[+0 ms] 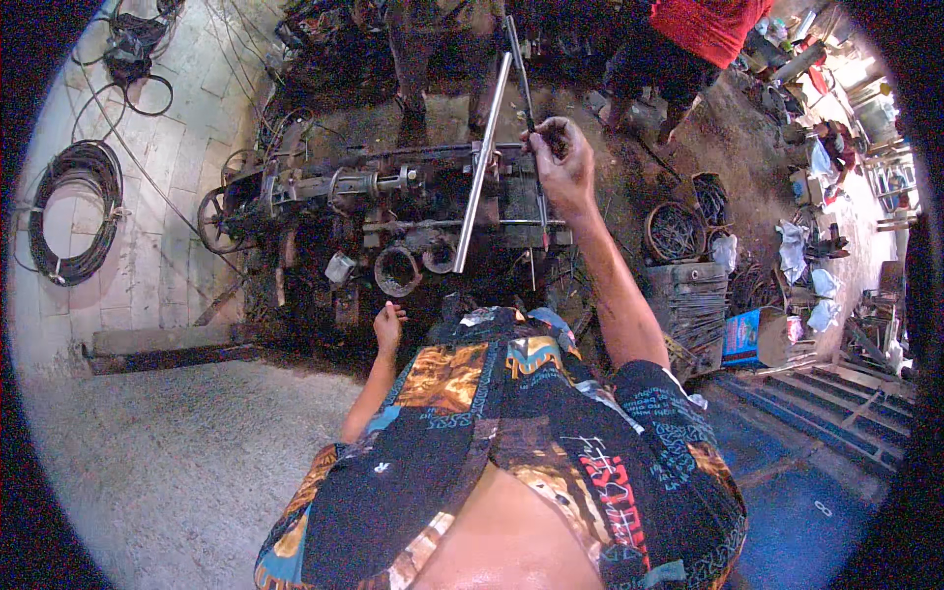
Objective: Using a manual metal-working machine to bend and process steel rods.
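Raised over the machine's right part, my right hand has thumb and fingers pinched on a thin dark rod. The rod slants from the far side down past the fingers. Left of it a thicker, shiny metal bar lies across the lathe-like machine, its near end jutting toward me. My left hand is low in front of the machine, near a round grey metal cup. Nothing shows in it, and its small visible fingers look loosely apart.
A black cable coil hangs on the pale left wall. Beyond the machine stand a person and another in a red top. At right are a round bin of metal scraps, a blue box and a slatted metal frame.
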`<state>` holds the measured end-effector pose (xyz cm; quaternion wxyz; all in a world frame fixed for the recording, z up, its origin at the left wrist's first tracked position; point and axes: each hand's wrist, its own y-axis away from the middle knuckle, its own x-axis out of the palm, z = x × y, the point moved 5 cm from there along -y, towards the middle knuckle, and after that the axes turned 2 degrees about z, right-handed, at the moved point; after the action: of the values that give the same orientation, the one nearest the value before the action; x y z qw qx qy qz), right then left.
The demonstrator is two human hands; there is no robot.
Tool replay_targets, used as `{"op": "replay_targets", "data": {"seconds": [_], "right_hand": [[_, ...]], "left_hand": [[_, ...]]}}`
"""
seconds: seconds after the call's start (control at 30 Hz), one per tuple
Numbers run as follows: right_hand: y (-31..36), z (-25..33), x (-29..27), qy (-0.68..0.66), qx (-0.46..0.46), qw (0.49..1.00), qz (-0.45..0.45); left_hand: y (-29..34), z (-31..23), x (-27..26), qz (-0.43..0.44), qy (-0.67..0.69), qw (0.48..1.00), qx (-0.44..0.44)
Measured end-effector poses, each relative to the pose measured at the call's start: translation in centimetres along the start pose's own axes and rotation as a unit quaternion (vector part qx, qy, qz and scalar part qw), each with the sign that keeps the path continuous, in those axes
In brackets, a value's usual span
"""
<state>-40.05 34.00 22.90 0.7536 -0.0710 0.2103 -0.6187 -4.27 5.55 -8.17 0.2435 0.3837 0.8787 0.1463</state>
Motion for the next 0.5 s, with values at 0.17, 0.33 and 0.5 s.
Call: {"op": "replay_targets", "data": {"seconds": [0.17,0.33,0.5], "right_hand": [[0.7,-5.5,-4.8,-0.038,0.046,0.998,-0.03],[4.8,-15.5,-10.2,-0.099,0.248,0.964,-0.015],[12.0,-30.0,-16.1,0.088,0.253,0.962,-0.048]], "left_hand": [[1.5,-0.1,2.4,0.009,-0.041,0.999,-0.017],[5.2,-0.6,4.4,0.051,-0.132,0.989,-0.037],[9.6,-4.9,6.6,0.052,-0.249,0.966,-0.05]]}}
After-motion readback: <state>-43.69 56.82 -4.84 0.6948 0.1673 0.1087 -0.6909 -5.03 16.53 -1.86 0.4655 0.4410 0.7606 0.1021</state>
